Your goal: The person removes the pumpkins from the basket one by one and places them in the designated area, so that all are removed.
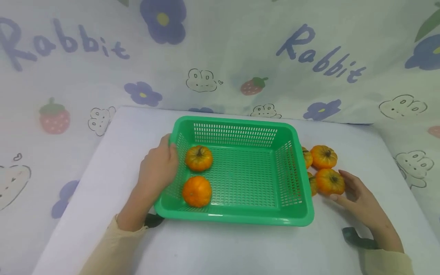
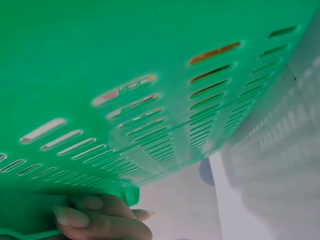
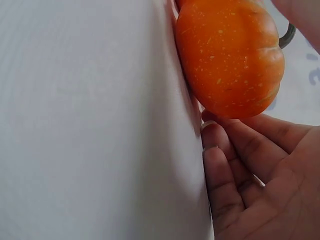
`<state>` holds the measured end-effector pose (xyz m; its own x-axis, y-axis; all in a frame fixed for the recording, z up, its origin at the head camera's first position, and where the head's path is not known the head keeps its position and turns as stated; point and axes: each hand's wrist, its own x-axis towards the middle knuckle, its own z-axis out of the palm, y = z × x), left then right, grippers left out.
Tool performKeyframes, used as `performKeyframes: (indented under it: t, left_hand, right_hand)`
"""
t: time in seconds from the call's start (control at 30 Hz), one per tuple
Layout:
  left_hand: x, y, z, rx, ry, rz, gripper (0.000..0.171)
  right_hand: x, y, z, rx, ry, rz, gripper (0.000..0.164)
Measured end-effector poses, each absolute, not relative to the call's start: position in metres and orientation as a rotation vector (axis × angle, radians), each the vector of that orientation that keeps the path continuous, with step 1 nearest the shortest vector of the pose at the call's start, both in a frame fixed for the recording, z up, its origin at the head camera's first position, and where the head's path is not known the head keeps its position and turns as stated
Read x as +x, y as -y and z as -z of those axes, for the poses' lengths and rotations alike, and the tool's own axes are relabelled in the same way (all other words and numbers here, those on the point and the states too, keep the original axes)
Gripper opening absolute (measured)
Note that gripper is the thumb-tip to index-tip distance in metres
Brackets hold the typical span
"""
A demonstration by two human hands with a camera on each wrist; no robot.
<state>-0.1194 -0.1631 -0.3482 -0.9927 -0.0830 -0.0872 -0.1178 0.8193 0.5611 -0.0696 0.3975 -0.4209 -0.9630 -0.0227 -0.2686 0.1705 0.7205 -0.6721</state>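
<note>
Basket held, pumpkin cupped

My left hand (image 1: 159, 165) clamps the green basket (image 1: 233, 220) by its left rim; my right hand (image 1: 365, 202) curls round the near-right pumpkin (image 1: 330, 182), right of it on the table (image 1: 240, 248). Thumb and fingers do best low, off the other pumpkins (image 1: 324, 157). The basket's right wall blocks a low path left; past it lies room.

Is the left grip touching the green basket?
Touching: the head view shows the left grip clasping the green basket at its left end, thumb over the edge.
</note>
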Motion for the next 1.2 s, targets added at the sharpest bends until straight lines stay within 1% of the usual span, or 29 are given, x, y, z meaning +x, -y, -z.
performKeyframes:
  t: [0.17, 0.47, 0.6, 0.7, 0.8, 0.93, 1.0, 1.2]
  left_hand:
    - [-0.121, 0.161, 0.348, -0.155, -2.931, -0.929, 0.06]
    - [-0.126, 0.167, 0.349, -0.17, -2.922, -0.978, 0.059]
    - [-0.129, 0.167, 0.357, -0.164, -2.898, -0.993, 0.059]
    - [-0.128, 0.167, 0.362, -0.17, -2.886, -1.004, 0.059]
    - [-0.124, 0.167, 0.365, -0.196, -2.875, -1.029, 0.058]
    - [-0.12, 0.166, 0.366, -0.204, -2.856, -1.063, 0.058]
    - [-0.12, 0.165, 0.364, -0.198, -2.854, -1.079, 0.058]
    - [-0.122, 0.163, 0.355, -0.19, -2.864, -1.107, 0.057]
  right_hand:
    - [-0.07, -0.399, 0.421, 0.147, -2.661, 1.107, 0.096]
    - [-0.079, -0.396, 0.429, 0.109, -2.636, 1.169, 0.083]
    - [-0.076, -0.4, 0.433, 0.112, -2.618, 1.136, 0.082]
    - [-0.073, -0.399, 0.43, 0.101, -2.61, 1.094, 0.085]
    - [-0.07, -0.389, 0.416, 0.087, -2.667, 0.988, 0.091]
    - [-0.067, -0.365, 0.378, 0.03, -2.85, 0.833, 0.092]
    - [-0.068, -0.348, 0.354, -0.059, -2.928, 0.803, 0.09]
    - [-0.09, -0.284, 0.288, -0.492, -2.929, 0.816, 0.084]
